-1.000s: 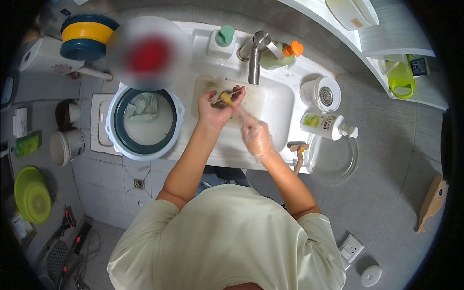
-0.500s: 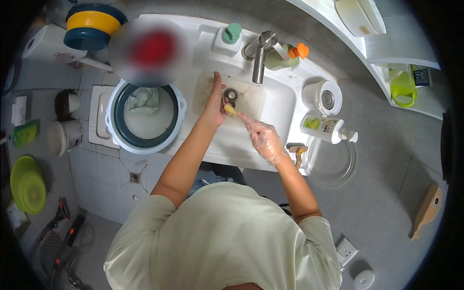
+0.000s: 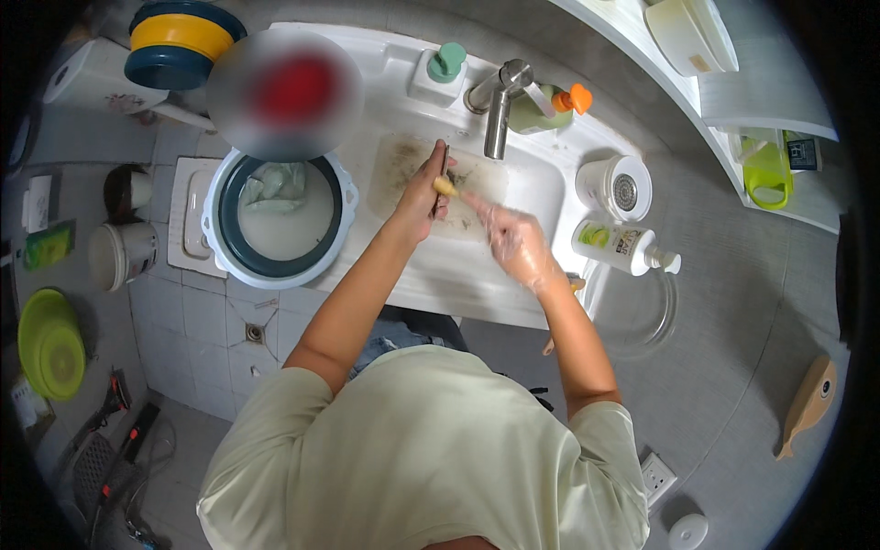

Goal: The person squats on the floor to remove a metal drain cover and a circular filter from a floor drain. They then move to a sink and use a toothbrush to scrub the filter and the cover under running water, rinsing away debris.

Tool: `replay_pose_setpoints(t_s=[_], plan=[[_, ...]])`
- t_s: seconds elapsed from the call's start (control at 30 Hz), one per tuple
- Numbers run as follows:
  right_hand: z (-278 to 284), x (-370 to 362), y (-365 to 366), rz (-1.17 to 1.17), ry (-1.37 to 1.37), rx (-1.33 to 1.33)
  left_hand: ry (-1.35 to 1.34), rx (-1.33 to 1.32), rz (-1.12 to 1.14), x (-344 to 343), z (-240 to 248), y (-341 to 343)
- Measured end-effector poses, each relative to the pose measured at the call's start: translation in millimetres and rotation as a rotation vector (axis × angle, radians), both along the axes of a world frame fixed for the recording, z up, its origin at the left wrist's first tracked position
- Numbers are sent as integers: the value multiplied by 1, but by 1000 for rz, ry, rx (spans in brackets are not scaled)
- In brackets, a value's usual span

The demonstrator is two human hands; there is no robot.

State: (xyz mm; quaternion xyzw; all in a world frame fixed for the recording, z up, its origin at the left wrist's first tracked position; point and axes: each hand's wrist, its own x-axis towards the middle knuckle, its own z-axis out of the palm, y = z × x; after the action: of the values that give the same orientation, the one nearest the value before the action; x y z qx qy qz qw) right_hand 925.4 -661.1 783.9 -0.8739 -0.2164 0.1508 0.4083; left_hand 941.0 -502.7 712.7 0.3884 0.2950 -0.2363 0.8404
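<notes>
My bare left hand [image 3: 423, 194] is over the sink basin, closed on a thin dark flat piece [image 3: 445, 162] seen nearly edge-on; its kind cannot be made out. My right hand [image 3: 522, 247], in a clear plastic glove, grips a small yellow-tipped tool [image 3: 445, 186] that looks like a brush. Its index finger stretches along the tool. The yellow tip meets the dark piece beside my left fingers. Below both hands, the white sink [image 3: 527, 197] holds shallow cloudy water with dark specks.
Left of the sink stands a blue-rimmed basin [image 3: 344, 215] with cloudy water and a pale green packet. The faucet [image 3: 496, 124], a green-topped dispenser [image 3: 447, 64] and an orange-pump bottle [image 3: 573, 99] line the back. A white tub [image 3: 600, 183] and white pump bottle [image 3: 610, 246] stand right.
My left hand has turned and moved slightly right, its fingers now closer round the dark piece. My right hand has shifted right with the yellow-tipped tool. Dark specks have spread in the sink water.
</notes>
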Motion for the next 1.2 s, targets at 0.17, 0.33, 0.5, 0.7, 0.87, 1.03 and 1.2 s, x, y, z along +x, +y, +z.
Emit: replay_pose_setpoints(t_s=[0.17, 0.33, 0.5, 0.7, 0.87, 1.03, 1.2], plan=[[11, 3, 1, -38, 99, -95, -50, -111, -66, 2, 5, 2], [19, -6, 1, 60, 64, -5, -63, -176, -110, 5, -1, 3], [9, 15, -3, -179, -11, 63, -128, -158, -198, -2, 14, 2], [4, -2, -14, -259, 110, 202, -164, -506, -122, 0, 11, 11], [-5, -11, -26, -430, 234, 182, 2, -321, -79, -10, -35, 22], [-27, -40, -37, -447, 335, 151, -186, 1287, -462, -23, -138, 5], [-43, -59, -51, -455, 363, 178, -486, 1460, -635, -1, -164, -31]])
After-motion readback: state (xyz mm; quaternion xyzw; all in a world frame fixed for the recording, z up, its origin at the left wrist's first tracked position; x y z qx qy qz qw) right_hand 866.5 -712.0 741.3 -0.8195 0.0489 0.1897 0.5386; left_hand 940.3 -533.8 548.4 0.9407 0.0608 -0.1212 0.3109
